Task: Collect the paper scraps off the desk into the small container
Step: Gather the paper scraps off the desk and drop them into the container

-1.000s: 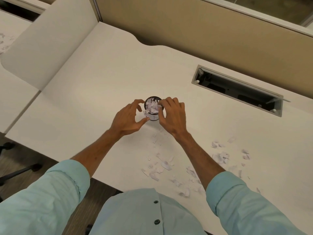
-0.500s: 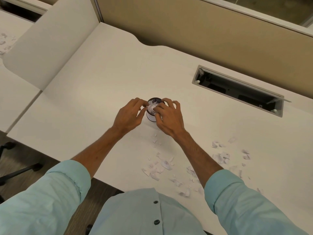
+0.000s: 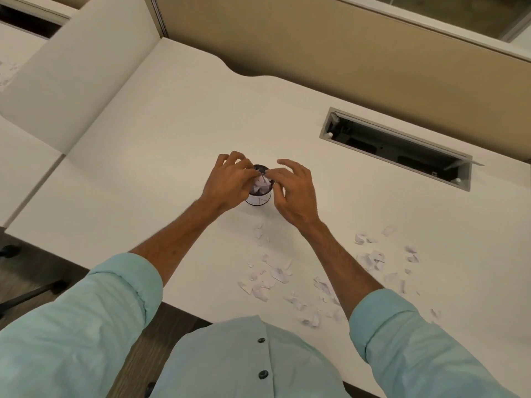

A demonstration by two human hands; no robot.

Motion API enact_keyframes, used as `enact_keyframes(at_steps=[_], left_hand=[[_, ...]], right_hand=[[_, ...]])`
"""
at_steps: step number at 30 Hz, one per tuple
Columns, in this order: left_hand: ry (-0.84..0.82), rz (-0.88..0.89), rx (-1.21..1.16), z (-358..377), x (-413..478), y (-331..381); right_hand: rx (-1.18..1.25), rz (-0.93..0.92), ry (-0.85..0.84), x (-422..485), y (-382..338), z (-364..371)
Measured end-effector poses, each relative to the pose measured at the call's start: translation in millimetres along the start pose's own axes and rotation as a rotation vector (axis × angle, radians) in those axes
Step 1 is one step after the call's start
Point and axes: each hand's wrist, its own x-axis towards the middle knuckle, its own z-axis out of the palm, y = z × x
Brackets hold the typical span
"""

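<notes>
The small container (image 3: 259, 199), white-sided with a dark rim, stands in the middle of the white desk (image 3: 172, 139) and is stuffed with paper scraps (image 3: 261, 185). My left hand (image 3: 230, 183) hangs over its left rim, curled fingertips pinching the scraps at the mouth. My right hand (image 3: 294, 192) hovers at the right rim with its fingers spread and loosely bent, index tip near the scraps. Several loose paper scraps (image 3: 273, 275) lie on the desk nearer me, and more scraps (image 3: 372, 257) lie to the right.
An open cable slot (image 3: 396, 150) is sunk into the desk at the back right. A tan partition (image 3: 344, 53) closes the far side and a white divider (image 3: 71, 67) the left. A chair base (image 3: 28, 294) shows on the floor below the desk's near edge.
My left hand has moved further over the container's mouth. My right hand has lifted off the scraps and spread its fingers. The container has not moved.
</notes>
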Motion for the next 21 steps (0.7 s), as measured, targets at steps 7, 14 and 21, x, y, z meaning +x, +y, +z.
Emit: enact_keyframes(at_steps=[7, 14, 21], left_hand=[[0.251, -0.093, -0.104, -2.8, -31.1, 17.9], [-0.093, -0.032, -0.190, 28.2, -107.2, 81.3], [-0.451, -0.212, -0.162, 35.2, -121.3, 87.4]], right_hand=[[0.099, 0.505, 0.019, -32.7, 22.5, -18.2], [-0.022, 0.427, -0.328, -76.4, 15.7, -6.7], [-0.054, 0.190, -0.591, -87.9, -10.6, 0.6]])
